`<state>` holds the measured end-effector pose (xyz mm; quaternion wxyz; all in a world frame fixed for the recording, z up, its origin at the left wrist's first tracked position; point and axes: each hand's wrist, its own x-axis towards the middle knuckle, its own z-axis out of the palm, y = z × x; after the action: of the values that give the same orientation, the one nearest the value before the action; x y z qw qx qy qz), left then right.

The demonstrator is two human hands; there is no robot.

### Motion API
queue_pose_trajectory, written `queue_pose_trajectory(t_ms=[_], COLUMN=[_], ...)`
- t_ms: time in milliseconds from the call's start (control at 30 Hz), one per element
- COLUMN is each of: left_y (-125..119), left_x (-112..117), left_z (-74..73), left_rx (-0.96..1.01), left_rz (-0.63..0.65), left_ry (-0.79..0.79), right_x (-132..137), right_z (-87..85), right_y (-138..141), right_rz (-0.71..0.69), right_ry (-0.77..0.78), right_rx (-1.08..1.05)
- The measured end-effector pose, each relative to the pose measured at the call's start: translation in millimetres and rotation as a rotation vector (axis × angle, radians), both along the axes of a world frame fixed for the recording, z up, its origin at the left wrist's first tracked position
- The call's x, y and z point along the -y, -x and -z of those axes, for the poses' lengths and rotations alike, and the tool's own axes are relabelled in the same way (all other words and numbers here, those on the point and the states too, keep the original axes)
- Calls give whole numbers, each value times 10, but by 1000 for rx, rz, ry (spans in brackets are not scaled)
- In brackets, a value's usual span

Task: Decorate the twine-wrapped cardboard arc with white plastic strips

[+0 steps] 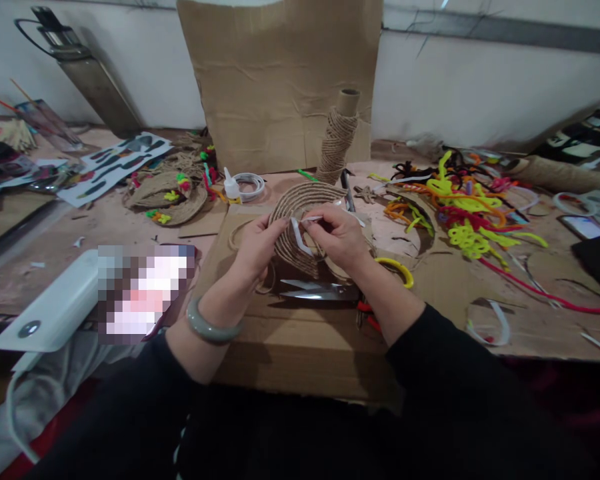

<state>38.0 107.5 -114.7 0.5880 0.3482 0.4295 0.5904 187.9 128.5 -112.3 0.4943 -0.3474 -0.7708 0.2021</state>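
My left hand (pixel 257 250) grips the left side of a crescent-shaped piece wound with rows of brown twine (pixel 307 195), its thumb on top. A narrow white strip (pixel 301 238) that looks like tape runs along the piece's inner edge. My right hand (pixel 337 239) pinches the strip's upper end between thumb and fingertips. Just below both hands, scissors (pixel 320 293) lie on the cardboard (pixel 280 340), blades pointing left. A yellow looped handle (pixel 397 272) and a red handle (pixel 373 320) show beside my right wrist, which partly covers them.
Behind the hands stands a twine-wrapped tube (pixel 337 137) before an upright cardboard sheet (pixel 285 80). A glue bottle (pixel 231 185) and tape roll (pixel 250 188) sit nearby. Coloured fuzzy stems (pixel 467 207) spread rightward. A phone (pixel 150 290) and white power bank (pixel 55 300) lie left.
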Motion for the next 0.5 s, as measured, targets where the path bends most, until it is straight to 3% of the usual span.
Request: queue_pose_trajectory(t_ms=[500], left_y=[46], left_x=[-51], left_z=[12], left_rx=[-29], left_rz=[-55], left_ry=[-10], right_x=[45], right_z=[-46], right_y=[14], right_rz=[-86], right_ry=[69], right_rx=[-52])
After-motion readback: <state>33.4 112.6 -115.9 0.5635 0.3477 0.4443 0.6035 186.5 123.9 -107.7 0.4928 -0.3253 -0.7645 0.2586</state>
